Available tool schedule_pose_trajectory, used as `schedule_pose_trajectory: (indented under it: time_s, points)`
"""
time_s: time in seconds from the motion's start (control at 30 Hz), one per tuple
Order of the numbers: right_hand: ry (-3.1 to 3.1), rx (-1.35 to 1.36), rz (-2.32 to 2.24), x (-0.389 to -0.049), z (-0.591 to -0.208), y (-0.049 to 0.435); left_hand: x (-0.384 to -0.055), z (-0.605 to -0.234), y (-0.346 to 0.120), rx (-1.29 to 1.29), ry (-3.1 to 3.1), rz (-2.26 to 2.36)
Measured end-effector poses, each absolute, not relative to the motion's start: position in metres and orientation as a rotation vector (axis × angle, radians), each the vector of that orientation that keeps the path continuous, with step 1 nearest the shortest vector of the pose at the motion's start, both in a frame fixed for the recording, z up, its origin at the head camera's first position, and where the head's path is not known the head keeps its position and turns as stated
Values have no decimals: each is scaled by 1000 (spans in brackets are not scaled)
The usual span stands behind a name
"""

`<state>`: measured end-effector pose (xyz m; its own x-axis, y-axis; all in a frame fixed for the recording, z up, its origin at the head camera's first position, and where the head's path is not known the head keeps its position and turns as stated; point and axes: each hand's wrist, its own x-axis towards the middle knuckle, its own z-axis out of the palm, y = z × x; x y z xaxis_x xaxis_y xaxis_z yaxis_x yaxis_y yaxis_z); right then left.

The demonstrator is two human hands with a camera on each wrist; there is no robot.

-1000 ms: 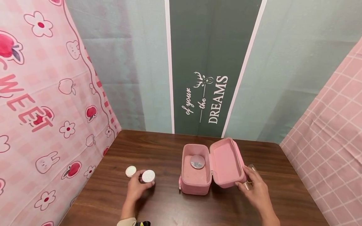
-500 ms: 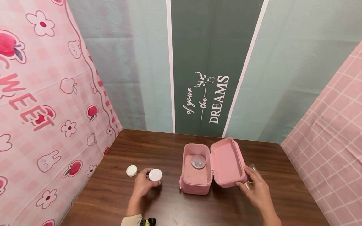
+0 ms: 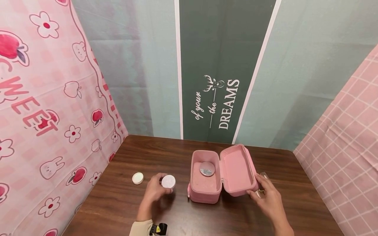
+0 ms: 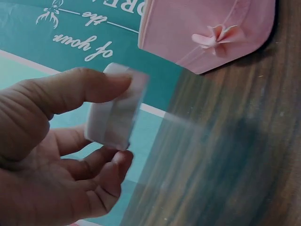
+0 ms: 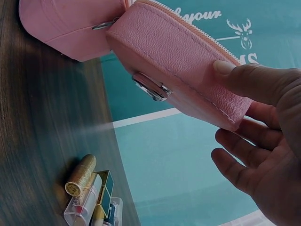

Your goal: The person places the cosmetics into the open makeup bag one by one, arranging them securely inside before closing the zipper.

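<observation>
Left hand [image 3: 156, 190] pinches a squat white cylindrical container [image 3: 168, 181] between thumb and fingers, round face turned up, looks lifted off the dark brown wood-grain table [image 3: 177, 216]. Right hand [image 3: 270, 195] pinches the outer edge of the pink leather-look zip lid [image 3: 237, 170], thumb on its side wall, fingers on the opposite side, lid tilted back toward the table's right edge

Key relation, as it reads here: container vs the pink, box-shaped, leather-look case [image 3: 204, 198]. Case body stands between the hands, container is left of it, near the left wall but not touching. Case's long axis runs from the table's near side to its far edge, so its long left wall faces the container. Left hand is nearer the case's mouth; right hand is on the lid only, hinge side

Inside the case: a round disc with a shiny silver band [image 3: 207, 168], nearer the far wall, floor in front of it visible

Elsewhere: flat cream-white round piece [image 3: 137, 178] on the table, toward the left edge, apart from left hand. Gold ridged tube [image 5: 81, 174] and clear-capped lipstick [image 5: 83, 207] lie on the table's right side, partly hidden by right hand in the head view
</observation>
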<state>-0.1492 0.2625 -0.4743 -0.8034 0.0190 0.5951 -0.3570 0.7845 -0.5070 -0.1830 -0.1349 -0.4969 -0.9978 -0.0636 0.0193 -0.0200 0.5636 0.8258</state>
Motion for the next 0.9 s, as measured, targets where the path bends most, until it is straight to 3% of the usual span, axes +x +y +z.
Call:
schedule_pose_trajectory:
  time_s: [0.9]
  points:
    - [-2377, 277, 855, -149, -474, 265, -206, -469, -109, -34, -2850, -1504]
